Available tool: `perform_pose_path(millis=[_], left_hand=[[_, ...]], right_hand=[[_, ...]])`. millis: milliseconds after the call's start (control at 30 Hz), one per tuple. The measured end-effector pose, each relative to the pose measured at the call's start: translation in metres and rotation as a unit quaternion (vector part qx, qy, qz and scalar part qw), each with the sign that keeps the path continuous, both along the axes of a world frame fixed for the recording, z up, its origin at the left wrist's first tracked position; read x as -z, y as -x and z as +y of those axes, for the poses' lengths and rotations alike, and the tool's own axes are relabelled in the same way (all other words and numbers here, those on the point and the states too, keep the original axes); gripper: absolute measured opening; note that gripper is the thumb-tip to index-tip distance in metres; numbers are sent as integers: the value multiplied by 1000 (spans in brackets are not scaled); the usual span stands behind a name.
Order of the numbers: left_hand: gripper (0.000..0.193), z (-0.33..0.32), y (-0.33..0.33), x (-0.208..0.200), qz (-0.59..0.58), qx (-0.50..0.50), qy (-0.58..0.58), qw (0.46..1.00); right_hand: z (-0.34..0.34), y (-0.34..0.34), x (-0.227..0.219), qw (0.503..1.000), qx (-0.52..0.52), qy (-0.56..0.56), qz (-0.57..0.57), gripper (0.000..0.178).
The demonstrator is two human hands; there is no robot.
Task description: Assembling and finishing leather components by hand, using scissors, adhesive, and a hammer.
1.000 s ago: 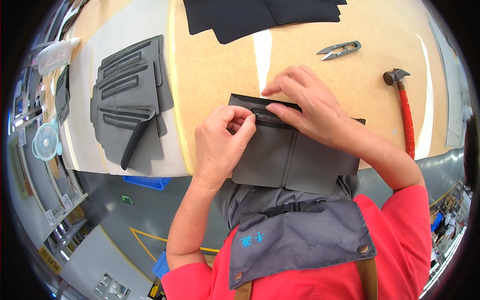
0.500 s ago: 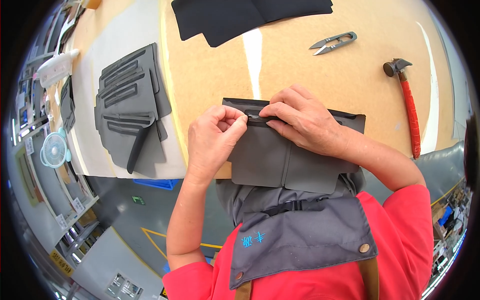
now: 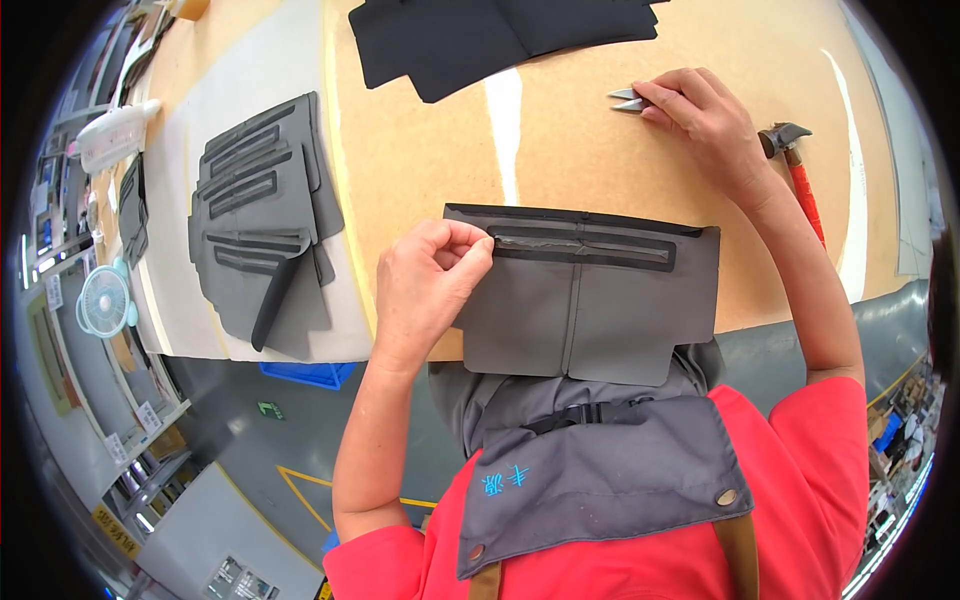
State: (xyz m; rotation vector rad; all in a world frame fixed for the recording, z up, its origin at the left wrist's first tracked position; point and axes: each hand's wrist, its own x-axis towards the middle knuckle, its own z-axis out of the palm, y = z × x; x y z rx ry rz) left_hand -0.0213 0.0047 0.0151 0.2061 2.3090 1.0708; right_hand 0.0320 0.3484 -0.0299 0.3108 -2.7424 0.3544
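Observation:
A grey fabric panel lies in front of me at the table's near edge. Across its upper part runs a long slot framed in black, with a frayed whitish strip along its left half. My left hand pinches at the slot's left end, covering part of the panel's side; what is between the fingertips is too small to make out. Farther off to the right, my right hand closes around thread snips, whose pointed blades stick out to the left while the handle is hidden.
A red-handled hammer lies at the right, partly behind my forearm. Overlapping grey panels are on the table's left side. Black fabric pieces lie at the far edge. A small light-blue fan stands at the far left.
My right hand has left the panel and moved up and right onto the snips, uncovering the slot. The left hand keeps its pinch in nearly the same place.

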Motion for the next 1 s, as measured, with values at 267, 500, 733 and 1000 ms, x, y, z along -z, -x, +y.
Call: perform_pose_path(millis=[267,500,733,1000], left_hand=[[13,1,-5,1,36,3,-10,999],[13,-2,-4,2,39,-1,-22,999],[12,1,-4,1,42,7,-14,999],[14,2,-4,0,43,-1,-22,999]], right_hand=[[-40,-15,-8,995,1,99,20,18],[-120,-26,-44,994,-69,78,-9,35],[-133,-25,-27,995,-81,17,63,32],[-135,-24,-32,994,-93,-15,54,26]])
